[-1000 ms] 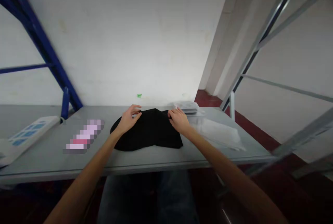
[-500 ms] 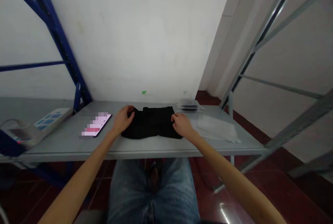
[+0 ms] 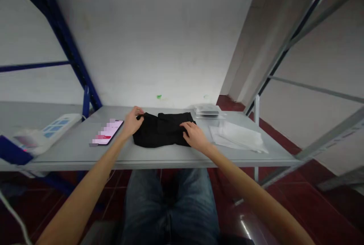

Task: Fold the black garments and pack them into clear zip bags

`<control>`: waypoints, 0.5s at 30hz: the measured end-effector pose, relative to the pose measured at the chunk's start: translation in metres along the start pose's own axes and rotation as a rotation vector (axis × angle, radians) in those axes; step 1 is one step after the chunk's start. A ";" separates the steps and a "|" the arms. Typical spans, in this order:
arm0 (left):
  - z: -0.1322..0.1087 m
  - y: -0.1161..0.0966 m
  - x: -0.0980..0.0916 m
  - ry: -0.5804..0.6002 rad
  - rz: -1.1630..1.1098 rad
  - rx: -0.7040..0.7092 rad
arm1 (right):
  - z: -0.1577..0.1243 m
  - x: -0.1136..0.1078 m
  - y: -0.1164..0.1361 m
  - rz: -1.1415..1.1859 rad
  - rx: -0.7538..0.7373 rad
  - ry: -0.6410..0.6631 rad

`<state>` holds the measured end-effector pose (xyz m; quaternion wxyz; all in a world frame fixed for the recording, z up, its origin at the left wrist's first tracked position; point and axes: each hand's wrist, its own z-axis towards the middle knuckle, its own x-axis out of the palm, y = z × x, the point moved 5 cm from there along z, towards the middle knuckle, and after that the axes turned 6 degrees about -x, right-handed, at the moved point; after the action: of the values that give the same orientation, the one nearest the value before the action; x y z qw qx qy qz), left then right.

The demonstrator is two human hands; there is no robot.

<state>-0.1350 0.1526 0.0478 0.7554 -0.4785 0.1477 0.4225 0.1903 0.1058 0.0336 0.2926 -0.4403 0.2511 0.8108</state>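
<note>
A folded black cloth (image 3: 160,129) lies in the middle of the grey table (image 3: 159,154). My left hand (image 3: 132,121) pinches the cloth's far left corner with curled fingers. On the cloth's right side rests my right hand (image 3: 193,135), fingers pressed down on the fabric near its front right edge.
A phone (image 3: 107,133) lies left of the cloth. Farther left sit a white power strip (image 3: 58,126) and a dark blue object (image 3: 13,154). Clear plastic bags (image 3: 237,137) and a small stack of packets (image 3: 208,110) lie to the right. Blue and grey rack posts flank the table.
The cloth has gone from a wide spread shape to a narrower folded bundle. Both hands shifted along its edges, and the camera tilted down and back.
</note>
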 end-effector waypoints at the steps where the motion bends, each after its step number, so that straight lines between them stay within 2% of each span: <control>1: -0.006 -0.003 -0.003 0.022 -0.015 0.059 | -0.004 -0.002 -0.005 0.017 -0.009 0.000; 5: -0.030 -0.016 -0.015 0.168 0.141 0.290 | -0.025 -0.014 -0.025 0.072 -0.040 0.025; 8: -0.046 -0.020 -0.020 0.281 0.253 0.405 | -0.041 -0.021 -0.037 0.083 -0.063 0.103; 12: -0.057 -0.019 -0.023 0.364 0.313 0.462 | -0.057 -0.029 -0.042 0.086 -0.127 0.181; 15: -0.058 -0.018 -0.027 0.335 0.317 0.472 | -0.063 -0.033 -0.044 0.095 -0.150 0.176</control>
<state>-0.1268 0.0862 0.0465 0.7355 -0.3241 0.4364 0.4043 0.2710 0.0866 0.0246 0.1971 -0.5181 0.2349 0.7984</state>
